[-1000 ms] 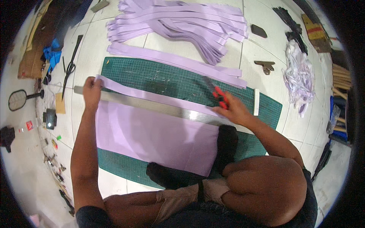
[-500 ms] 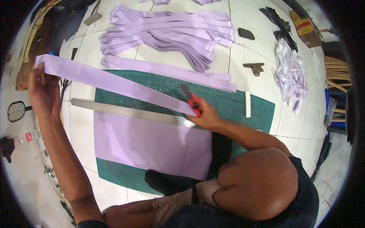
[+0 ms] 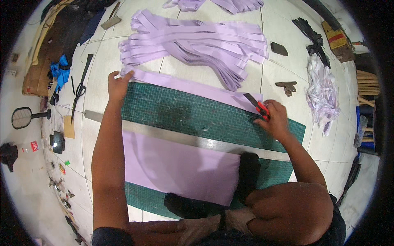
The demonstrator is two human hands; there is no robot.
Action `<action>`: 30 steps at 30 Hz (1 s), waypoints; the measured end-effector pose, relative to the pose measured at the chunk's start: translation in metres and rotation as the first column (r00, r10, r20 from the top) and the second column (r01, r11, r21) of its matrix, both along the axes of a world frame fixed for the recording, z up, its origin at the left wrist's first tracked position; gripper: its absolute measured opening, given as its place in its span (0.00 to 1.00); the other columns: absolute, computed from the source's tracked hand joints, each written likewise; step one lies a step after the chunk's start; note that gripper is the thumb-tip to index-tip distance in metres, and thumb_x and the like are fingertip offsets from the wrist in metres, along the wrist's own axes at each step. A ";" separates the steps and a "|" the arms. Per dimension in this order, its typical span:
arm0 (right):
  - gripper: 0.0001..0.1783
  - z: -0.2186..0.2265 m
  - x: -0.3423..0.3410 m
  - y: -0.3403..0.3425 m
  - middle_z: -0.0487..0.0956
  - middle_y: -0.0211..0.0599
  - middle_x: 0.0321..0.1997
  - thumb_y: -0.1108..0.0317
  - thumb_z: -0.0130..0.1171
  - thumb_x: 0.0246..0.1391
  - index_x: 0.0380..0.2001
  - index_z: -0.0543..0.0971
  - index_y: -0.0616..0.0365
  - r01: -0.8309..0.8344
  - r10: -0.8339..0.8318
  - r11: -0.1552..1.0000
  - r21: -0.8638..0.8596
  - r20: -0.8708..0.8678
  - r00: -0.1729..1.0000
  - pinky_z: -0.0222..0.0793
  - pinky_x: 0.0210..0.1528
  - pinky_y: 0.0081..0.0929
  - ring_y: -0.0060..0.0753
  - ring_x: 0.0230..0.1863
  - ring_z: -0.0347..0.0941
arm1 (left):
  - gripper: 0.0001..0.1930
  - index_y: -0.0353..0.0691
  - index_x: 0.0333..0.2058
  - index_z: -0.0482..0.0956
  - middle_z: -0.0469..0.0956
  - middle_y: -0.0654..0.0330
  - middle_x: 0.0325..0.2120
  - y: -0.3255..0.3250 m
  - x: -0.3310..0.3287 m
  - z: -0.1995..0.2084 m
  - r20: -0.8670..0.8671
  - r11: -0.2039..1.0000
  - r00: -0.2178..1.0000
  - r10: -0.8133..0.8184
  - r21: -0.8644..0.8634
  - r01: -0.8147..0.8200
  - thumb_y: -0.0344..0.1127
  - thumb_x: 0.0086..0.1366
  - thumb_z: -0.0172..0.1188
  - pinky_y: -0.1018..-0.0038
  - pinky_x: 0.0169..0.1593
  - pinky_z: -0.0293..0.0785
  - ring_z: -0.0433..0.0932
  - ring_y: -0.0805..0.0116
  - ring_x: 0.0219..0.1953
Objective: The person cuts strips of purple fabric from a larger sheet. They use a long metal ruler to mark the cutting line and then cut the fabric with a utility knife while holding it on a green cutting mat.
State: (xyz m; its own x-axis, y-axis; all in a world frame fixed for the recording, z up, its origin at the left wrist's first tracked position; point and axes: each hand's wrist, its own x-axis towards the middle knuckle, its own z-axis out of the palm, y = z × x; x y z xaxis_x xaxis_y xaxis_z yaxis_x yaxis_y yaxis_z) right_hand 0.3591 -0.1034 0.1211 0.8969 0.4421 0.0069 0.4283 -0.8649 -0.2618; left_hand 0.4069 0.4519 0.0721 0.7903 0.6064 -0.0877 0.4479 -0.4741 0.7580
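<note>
My left hand (image 3: 119, 85) pinches the left end of a lilac fabric strip (image 3: 188, 86) by the far edge of a green cutting mat (image 3: 221, 119). The strip stretches to the right along that edge. At its right end my right hand (image 3: 276, 119) is closed around a red and black utility knife (image 3: 263, 110), its dark blade pointing up and left over the strip. Whether these fingers also touch the strip is unclear. Across the mat lies a long metal straightedge (image 3: 197, 139), along the far side of a lilac fabric sheet (image 3: 176, 164).
A heap of lilac strips (image 3: 197, 39) lies beyond the mat. To the right are a metal clip (image 3: 286, 87), a dark block (image 3: 279, 49) and tangled pale scraps (image 3: 322, 94). Scissors (image 3: 79, 92) lie left. My dark-covered feet (image 3: 249, 170) rest at the sheet's near and right sides.
The strip, held raised and slanting over the mat, is now down along its far edge. My left hand moved right and slightly down; my right hand moved right with the knife.
</note>
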 end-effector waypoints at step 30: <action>0.23 0.070 -0.131 -0.043 0.79 0.60 0.42 0.55 0.54 0.64 0.53 0.63 0.56 0.322 -0.416 0.882 -0.343 -0.249 0.874 0.73 0.41 0.54 0.64 0.42 0.78 | 0.28 0.37 0.49 0.75 0.76 0.43 0.45 0.042 -0.181 -0.018 -0.461 0.800 0.817 -0.347 0.309 0.514 0.47 0.55 0.68 0.55 0.55 0.74 0.77 0.43 0.50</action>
State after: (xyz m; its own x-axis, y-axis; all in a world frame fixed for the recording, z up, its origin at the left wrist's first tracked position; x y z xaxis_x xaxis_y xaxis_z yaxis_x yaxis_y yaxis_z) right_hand 0.2282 -0.1463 0.1914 0.9292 0.0182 -0.3692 0.0010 -0.9989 -0.0468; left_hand 0.2258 0.4937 0.0542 0.9344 0.2543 -0.2493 0.3206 -0.9057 0.2775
